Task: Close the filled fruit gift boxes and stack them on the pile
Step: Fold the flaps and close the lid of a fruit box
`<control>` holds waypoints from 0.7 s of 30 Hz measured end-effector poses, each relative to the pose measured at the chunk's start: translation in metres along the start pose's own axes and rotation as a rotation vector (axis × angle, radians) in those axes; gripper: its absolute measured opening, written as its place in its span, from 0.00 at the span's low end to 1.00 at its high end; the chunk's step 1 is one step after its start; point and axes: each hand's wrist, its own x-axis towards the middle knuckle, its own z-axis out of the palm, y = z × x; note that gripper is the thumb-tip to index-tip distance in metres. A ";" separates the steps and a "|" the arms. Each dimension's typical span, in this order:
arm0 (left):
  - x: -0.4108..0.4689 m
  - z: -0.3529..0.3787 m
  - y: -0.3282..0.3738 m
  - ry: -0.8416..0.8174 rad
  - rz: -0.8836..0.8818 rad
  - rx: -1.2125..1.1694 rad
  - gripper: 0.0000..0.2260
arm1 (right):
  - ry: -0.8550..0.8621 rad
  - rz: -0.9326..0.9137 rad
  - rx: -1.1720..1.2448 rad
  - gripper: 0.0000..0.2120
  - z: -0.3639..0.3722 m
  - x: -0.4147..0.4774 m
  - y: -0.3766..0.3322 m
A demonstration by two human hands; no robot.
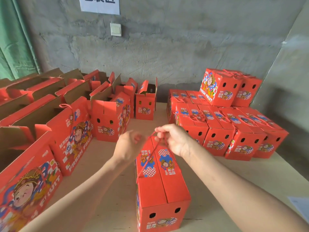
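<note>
box (160,181) near table (107,161) front edge: flaps down, unstacked | right hand (173,139) pinches rope handle (147,160); left hand (128,144) blurred, grip unclear | pile (234,131) far-right corner: two tiers | open boxes (110,118) left edge: unclosed

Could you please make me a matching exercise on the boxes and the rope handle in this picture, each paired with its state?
Things:
1. nearest box
2. rope handle
3. stacked pile
4. left-side boxes

States:
A. flaps open
B. closed, in two layers
C. pinched by the right hand
D. closed, standing alone

Pairs: 1-D; 2-C; 3-B; 4-A
</note>
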 end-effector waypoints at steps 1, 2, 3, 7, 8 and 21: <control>-0.008 0.007 -0.012 -0.067 -0.083 0.037 0.08 | 0.046 -0.023 -0.038 0.10 0.000 0.001 -0.005; -0.016 0.015 -0.023 -0.160 -0.143 0.101 0.09 | 0.084 -0.048 -0.090 0.09 0.003 0.001 -0.009; -0.022 0.024 -0.033 -0.226 -0.168 0.139 0.10 | 0.117 -0.070 -0.137 0.09 0.005 0.002 -0.011; -0.026 0.032 -0.037 -0.184 -0.183 0.014 0.11 | 0.213 -0.155 -0.242 0.10 0.014 0.000 -0.020; -0.023 0.029 -0.035 -0.164 -0.166 0.007 0.11 | 0.230 -0.185 -0.254 0.11 0.015 -0.002 -0.024; 0.008 -0.003 0.007 0.201 0.153 -0.209 0.08 | 0.301 -0.584 -0.213 0.16 0.032 -0.017 -0.098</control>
